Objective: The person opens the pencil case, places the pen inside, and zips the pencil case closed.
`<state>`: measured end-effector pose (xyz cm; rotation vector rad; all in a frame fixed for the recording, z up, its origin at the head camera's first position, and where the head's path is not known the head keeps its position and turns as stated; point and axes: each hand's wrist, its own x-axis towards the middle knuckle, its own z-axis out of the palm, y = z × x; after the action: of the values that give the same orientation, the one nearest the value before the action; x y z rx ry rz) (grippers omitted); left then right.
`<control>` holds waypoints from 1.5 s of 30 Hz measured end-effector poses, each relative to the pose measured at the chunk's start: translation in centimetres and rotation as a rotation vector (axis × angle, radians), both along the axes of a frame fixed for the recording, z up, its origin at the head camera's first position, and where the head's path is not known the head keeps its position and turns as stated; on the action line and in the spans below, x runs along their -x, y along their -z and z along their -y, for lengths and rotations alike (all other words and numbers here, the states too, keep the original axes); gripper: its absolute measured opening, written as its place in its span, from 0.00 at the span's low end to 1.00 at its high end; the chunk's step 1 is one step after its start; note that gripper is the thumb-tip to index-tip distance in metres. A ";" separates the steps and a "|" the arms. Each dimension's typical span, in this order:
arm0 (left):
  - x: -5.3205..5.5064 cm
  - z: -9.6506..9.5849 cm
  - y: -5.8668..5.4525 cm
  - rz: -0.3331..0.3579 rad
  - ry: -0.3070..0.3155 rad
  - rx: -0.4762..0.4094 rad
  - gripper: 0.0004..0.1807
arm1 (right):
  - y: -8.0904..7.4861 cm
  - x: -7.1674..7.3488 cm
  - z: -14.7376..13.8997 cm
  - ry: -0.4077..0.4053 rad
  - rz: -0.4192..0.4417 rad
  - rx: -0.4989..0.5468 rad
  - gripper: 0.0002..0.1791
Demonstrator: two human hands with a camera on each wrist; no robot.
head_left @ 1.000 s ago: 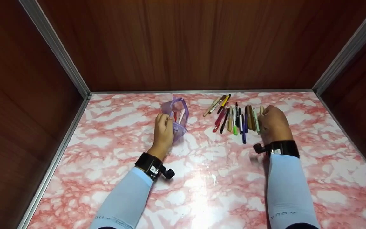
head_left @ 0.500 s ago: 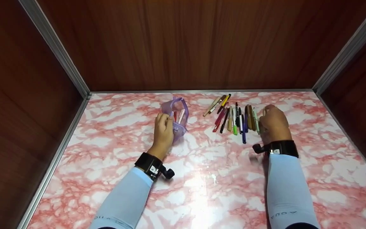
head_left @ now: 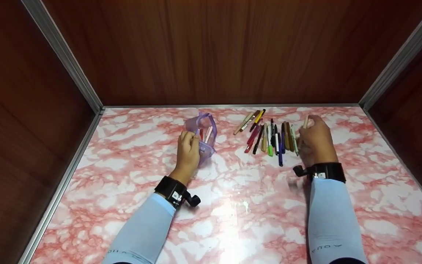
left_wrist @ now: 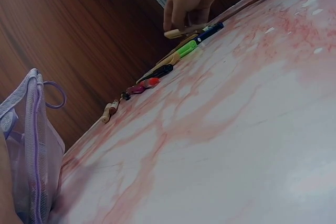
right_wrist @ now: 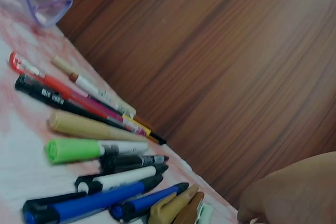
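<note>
My left hand [head_left: 189,148] grips the left edge of the purple mesh pouch [head_left: 206,147]. The fingers are curled in a narrow hold at that edge. The pouch rests on the red-and-white marbled table [head_left: 233,220], left of the loose pens, its mouth gaping to the right. A red pen [head_left: 201,134] and a white pen [head_left: 208,134] show inside it.

My right hand [head_left: 317,138] pinches a beige pen [head_left: 305,122] between thumb and fingers. The upper end of this pen projects past the fingers. I cannot tell whether its lower end touches the table.

Just left of my right hand, the loose pens lie side by side. The pale green pen [head_left: 294,141] is nearest to it. The blue pen [head_left: 280,154] reaches closer to me than its neighbours; next to the left lies the green-capped pen [head_left: 270,149], then the black pen [head_left: 258,141]. The yellow pen [head_left: 258,116] lies slantwise at the far-left end of the group.

A black wristband fits each wrist, above a light blue sleeve. A dark wood panel [head_left: 211,55] stands behind the table.
</note>
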<state>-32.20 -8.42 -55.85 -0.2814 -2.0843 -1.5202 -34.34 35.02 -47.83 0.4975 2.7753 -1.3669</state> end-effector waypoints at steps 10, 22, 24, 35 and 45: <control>2.0 0.5 2.6 0.055 -0.020 0.021 0.11 | -1.2 1.4 1.9 -0.005 -0.234 0.127 0.50; -0.2 0.1 -0.4 0.052 0.002 0.031 0.10 | -1.3 1.6 10.0 -0.037 -0.382 0.626 0.43; -0.6 0.0 -1.0 0.061 0.012 0.042 0.10 | -1.0 1.4 11.7 -0.042 -0.389 0.686 0.41; -0.5 -0.4 -0.9 0.031 0.071 0.039 0.09 | 0.2 -0.6 19.1 -0.115 -0.348 0.750 0.42; -0.6 -0.3 -1.0 0.021 0.107 0.048 0.09 | 1.3 -1.6 21.9 -0.140 -0.328 0.703 0.43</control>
<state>-31.61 -8.10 -54.81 -0.4025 -2.1553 -1.5425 -32.75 13.12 -49.11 0.0499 2.2114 -2.3794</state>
